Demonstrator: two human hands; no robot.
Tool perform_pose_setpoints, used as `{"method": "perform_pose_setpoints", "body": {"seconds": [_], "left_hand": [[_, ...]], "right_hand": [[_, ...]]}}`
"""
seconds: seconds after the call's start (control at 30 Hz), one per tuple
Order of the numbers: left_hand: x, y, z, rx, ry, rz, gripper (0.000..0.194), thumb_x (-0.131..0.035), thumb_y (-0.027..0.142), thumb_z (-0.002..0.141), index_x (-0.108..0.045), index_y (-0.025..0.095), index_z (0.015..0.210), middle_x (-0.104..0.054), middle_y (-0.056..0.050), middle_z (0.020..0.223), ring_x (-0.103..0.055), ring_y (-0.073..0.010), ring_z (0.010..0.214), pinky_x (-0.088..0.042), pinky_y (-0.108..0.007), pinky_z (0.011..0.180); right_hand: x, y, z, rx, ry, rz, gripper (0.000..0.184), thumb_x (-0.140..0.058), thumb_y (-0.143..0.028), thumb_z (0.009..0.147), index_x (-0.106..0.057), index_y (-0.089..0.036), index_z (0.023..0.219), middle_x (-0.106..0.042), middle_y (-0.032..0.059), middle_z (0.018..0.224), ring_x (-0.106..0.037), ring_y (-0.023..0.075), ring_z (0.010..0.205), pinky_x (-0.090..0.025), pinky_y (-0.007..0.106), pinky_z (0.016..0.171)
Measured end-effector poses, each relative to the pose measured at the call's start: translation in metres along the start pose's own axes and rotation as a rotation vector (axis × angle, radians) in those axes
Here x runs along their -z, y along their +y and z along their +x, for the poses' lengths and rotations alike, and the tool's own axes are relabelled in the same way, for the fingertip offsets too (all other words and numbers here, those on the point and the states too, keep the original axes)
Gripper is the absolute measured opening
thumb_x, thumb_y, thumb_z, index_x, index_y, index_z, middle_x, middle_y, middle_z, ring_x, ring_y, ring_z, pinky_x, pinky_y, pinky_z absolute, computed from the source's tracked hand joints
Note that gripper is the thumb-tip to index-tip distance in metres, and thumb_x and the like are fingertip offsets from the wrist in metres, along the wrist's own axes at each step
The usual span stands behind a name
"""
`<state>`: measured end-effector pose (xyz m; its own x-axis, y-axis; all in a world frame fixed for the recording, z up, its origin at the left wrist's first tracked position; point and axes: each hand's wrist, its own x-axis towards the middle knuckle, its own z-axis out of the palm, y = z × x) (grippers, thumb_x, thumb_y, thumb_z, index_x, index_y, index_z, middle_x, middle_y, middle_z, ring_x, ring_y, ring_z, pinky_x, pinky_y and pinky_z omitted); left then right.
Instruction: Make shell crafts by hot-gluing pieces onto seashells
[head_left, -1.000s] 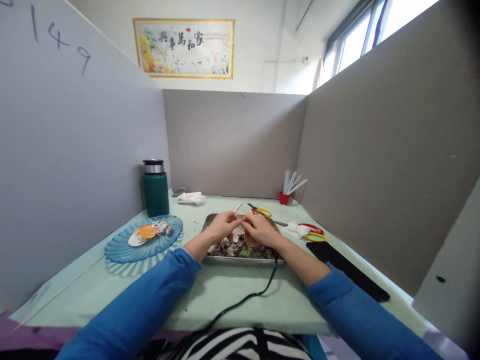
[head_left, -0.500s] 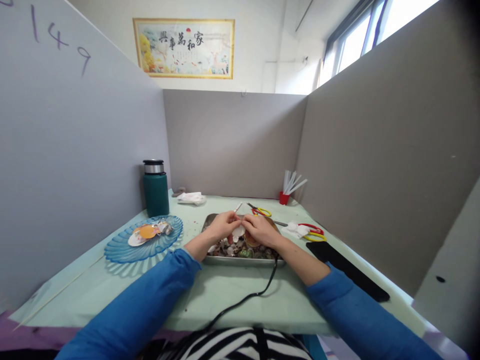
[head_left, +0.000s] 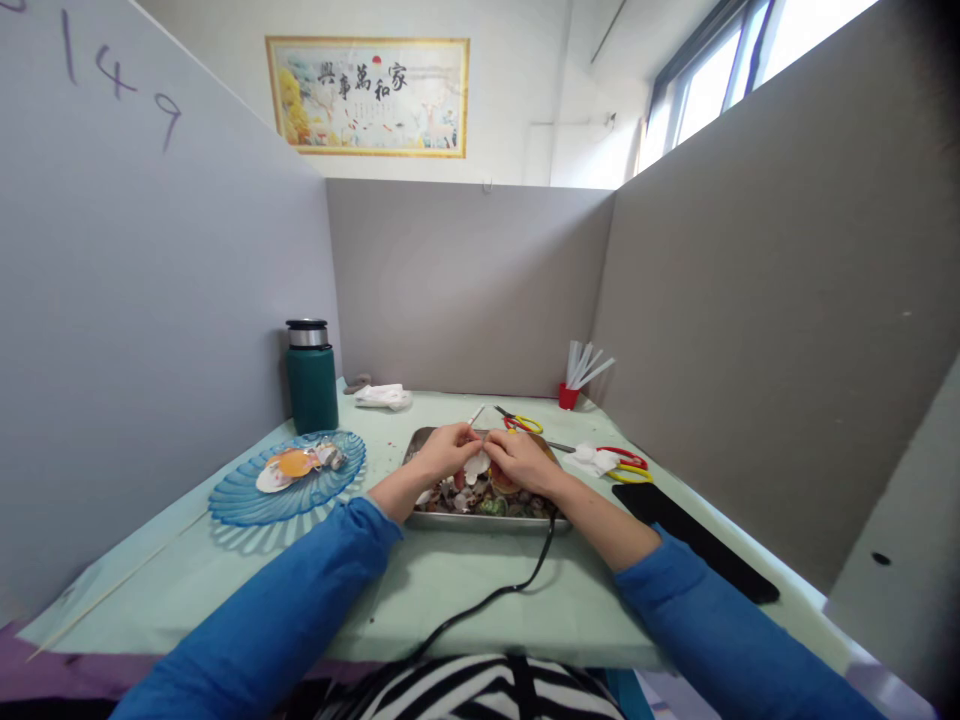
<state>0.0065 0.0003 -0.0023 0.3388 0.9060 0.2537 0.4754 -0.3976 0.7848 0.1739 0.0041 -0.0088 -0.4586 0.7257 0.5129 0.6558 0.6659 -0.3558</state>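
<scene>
My left hand (head_left: 451, 450) and my right hand (head_left: 517, 458) meet above a metal tray (head_left: 487, 523), their fingertips almost touching. Both are closed, pinching what looks like a white shell (head_left: 475, 466) between them; the fingers hide part of it. Small shells (head_left: 465, 498) of mixed colours fill the tray below, among them a greenish one (head_left: 492, 506). An orange-brown shell (head_left: 501, 483) shows just under my right hand. Beyond my left fingertips a thin white stick (head_left: 477, 413) slants up; whether it is held I cannot tell.
To the left, a blue scalloped plate (head_left: 240, 505) bears shells, with a green bottle (head_left: 312, 385) behind it. Scissors (head_left: 525, 424), red-yellow-handled scissors (head_left: 630, 465), white tissue (head_left: 592, 459) and a red cup (head_left: 568, 397) of translucent sticks stand rightward. A black cable (head_left: 487, 598) crosses the front.
Almost nothing differs. Both hands keep their place over the tray, with only a very slight shift of the fingers.
</scene>
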Motion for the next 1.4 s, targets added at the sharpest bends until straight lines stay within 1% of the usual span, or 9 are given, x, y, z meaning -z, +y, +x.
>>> {"method": "perform_pose_setpoints", "body": {"seconds": [0.33,0.7,0.87,1.13,1.3,1.4], "left_hand": [[0.001,-0.002,0.0002,-0.029,-0.016,0.01,0.018,-0.047,0.034,0.081,-0.051,0.017,0.08,-0.055,0.004,0.059,-0.052,-0.0078,0.034,-0.03,-0.016,0.033],[0.0006,-0.0022,0.0012,-0.044,-0.018,0.025,0.021,-0.046,0.036,0.081,-0.051,0.016,0.082,-0.058,0.002,0.065,-0.053,-0.0076,0.034,-0.031,-0.017,0.034],[0.0009,0.0002,0.0003,-0.035,-0.023,0.025,0.021,-0.046,0.036,0.081,-0.051,0.016,0.082,-0.058,0.002,0.063,-0.052,-0.0078,0.034,-0.031,-0.017,0.034],[0.0008,-0.0019,0.0003,-0.04,-0.029,0.011,0.021,-0.047,0.036,0.081,-0.051,0.016,0.081,-0.057,0.003,0.059,-0.052,-0.0075,0.034,-0.029,-0.016,0.033],[0.0006,-0.0037,0.0013,-0.044,-0.014,0.022,0.021,-0.046,0.037,0.081,-0.052,0.016,0.082,-0.059,0.002,0.061,-0.052,-0.0078,0.034,-0.03,-0.016,0.033],[0.0007,-0.0037,0.0018,-0.039,0.006,0.011,0.021,-0.046,0.036,0.081,-0.052,0.016,0.083,-0.058,0.002,0.06,-0.052,-0.0077,0.034,-0.031,-0.016,0.034]], "right_hand": [[-0.0002,0.0004,-0.0003,-0.007,-0.003,-0.002,0.027,-0.04,-0.027,0.09,-0.053,-0.017,0.068,-0.057,-0.0009,0.06,-0.049,0.0109,0.059,-0.029,0.022,0.055],[-0.0005,0.0014,0.0,-0.004,-0.005,0.032,0.028,-0.039,-0.027,0.09,-0.051,-0.017,0.067,-0.057,-0.0012,0.059,-0.05,0.0107,0.059,-0.029,0.022,0.055],[-0.0006,0.0015,-0.0002,-0.014,-0.025,0.05,0.03,-0.036,-0.028,0.092,-0.051,-0.017,0.067,-0.058,-0.0014,0.058,-0.05,0.0103,0.058,-0.029,0.022,0.055],[-0.0011,0.0022,0.0005,0.003,0.0,-0.025,0.03,-0.039,-0.027,0.091,-0.05,-0.016,0.065,-0.056,-0.0016,0.058,-0.049,0.0101,0.058,-0.027,0.022,0.054],[-0.0023,0.0032,0.0008,-0.008,0.008,-0.017,0.031,-0.038,-0.029,0.091,-0.05,-0.017,0.066,-0.056,-0.0013,0.058,-0.049,0.0102,0.058,-0.027,0.022,0.054],[-0.0024,0.0028,0.0004,-0.012,0.0,0.012,0.029,-0.038,-0.03,0.091,-0.052,-0.017,0.069,-0.059,-0.0013,0.06,-0.05,0.0102,0.058,-0.029,0.022,0.055]]}}
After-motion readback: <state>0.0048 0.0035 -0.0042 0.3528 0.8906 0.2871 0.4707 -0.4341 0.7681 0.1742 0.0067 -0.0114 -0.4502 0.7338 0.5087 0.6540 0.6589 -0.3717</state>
